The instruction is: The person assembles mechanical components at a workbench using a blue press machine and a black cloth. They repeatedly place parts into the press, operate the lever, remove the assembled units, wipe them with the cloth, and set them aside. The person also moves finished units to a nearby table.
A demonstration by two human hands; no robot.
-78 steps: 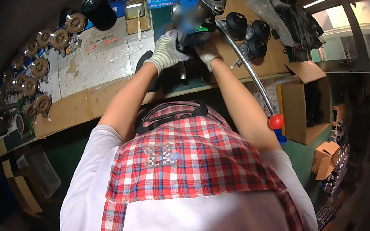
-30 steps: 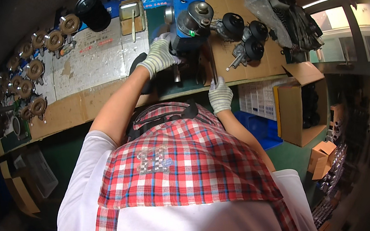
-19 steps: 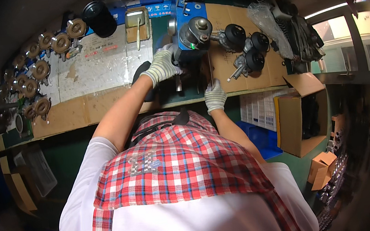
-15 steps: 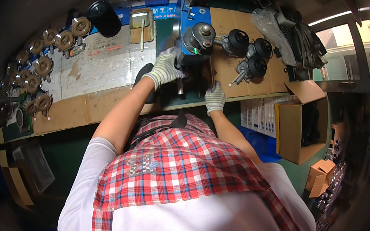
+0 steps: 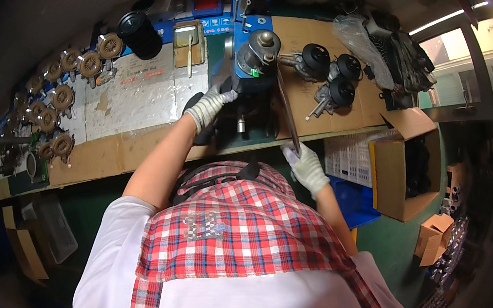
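Note:
A blue hand press [image 5: 252, 27] stands on the bench in front of me, with a grey round cap and bolts on its head. From its right side a long metal lever [image 5: 287, 110] reaches down toward me. My right hand [image 5: 308, 169], in a striped work glove, is closed around the lever's near end, just off the bench edge. My left hand [image 5: 210, 107], gloved too, is at the left of the press's dark front block, its fingers closed on something hidden in shadow. Beneath the block a short shiny metal cylinder [image 5: 241, 123] points toward me.
Several parts with black round caps [image 5: 342, 91] lie on cardboard to the right. Several parts with tan round tops [image 5: 90, 64] stand at the left. A black cup [image 5: 140, 33], a tray [image 5: 181, 55] with a brush [image 5: 190, 55] are behind. An open carton [image 5: 388, 178] stands below right.
My right hand has pulled the lever's end toward me, past the bench edge. My left hand has shifted slightly left and stays by the press.

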